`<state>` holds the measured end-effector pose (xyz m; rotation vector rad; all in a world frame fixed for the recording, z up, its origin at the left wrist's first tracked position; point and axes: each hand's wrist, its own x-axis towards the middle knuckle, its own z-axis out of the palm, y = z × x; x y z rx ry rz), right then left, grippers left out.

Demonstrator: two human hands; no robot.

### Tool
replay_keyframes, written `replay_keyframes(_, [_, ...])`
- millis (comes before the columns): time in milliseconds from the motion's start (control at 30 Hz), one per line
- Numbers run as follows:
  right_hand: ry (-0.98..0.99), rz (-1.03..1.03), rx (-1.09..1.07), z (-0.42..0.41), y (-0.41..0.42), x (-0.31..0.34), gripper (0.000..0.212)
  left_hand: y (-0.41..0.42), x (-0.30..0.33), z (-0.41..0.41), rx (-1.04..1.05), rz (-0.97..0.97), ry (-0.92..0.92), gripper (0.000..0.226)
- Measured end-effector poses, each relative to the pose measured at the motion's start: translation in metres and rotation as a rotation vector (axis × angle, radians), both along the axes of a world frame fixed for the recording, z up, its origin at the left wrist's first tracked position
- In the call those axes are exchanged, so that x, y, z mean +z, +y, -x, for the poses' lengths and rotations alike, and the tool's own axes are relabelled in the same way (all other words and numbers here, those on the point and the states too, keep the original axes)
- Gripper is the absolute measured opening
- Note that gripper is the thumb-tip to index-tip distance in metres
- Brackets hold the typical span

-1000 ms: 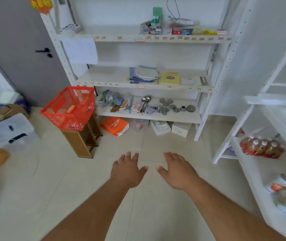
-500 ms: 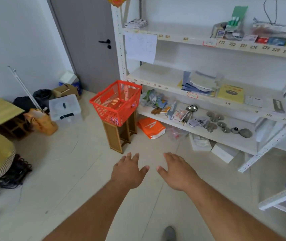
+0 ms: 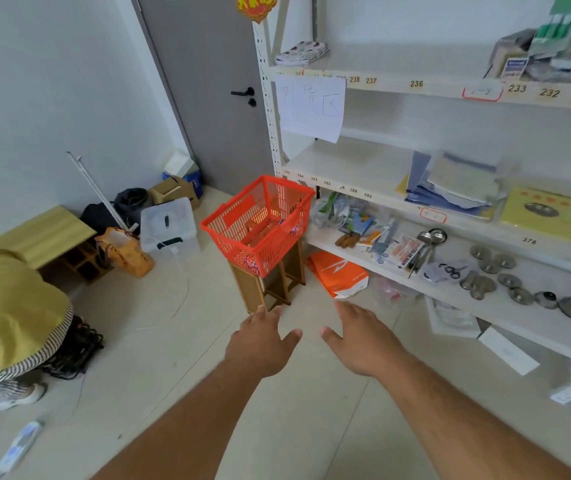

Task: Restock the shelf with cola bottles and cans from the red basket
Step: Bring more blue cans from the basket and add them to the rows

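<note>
The red basket (image 3: 228,233) stands on a small wooden stool (image 3: 270,282) beside the left end of a white shelf unit (image 3: 374,188). What lies inside the basket is hard to make out through its mesh. My left hand (image 3: 260,341) and my right hand (image 3: 357,337) are stretched out over the floor below the basket, palms down, fingers spread, holding nothing. No cola bottles or cans are visible.
The shelf carries papers, a yellow booklet (image 3: 540,213), tools and metal lids. An orange bag (image 3: 339,275) lies under it. A clear plastic bin (image 3: 168,225), boxes and a low wooden bench (image 3: 41,233) line the left wall. A person in a yellow top (image 3: 7,313) crouches at left. A grey door (image 3: 208,88) stands behind.
The view has swung left and closer to the basket. The right-hand shelf with bottles and cans has left the view. Both hands stay outstretched and empty.
</note>
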<state>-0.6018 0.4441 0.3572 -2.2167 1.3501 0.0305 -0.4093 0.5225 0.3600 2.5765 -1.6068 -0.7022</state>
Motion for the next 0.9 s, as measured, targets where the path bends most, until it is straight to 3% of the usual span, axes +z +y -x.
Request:
replay_keyframes(500, [0.145,0.058,0.038,-0.108,-0.162,0.015,0.075,-0.159,-0.043,-0.118,0.090,0.087,0.161,0.081])
replay_keyframes(633, [0.170,0.056,0.086,-0.145,-0.190,0.007,0.076,-0.187,-0.048,-0.145,0.084,0.134,0.200,0.071])
replay_keyframes(900, [0.181,-0.022,0.142,-0.191,-0.264,-0.020,0.077,-0.243,-0.071,-0.183,0.204,0.079,0.275,0.074])
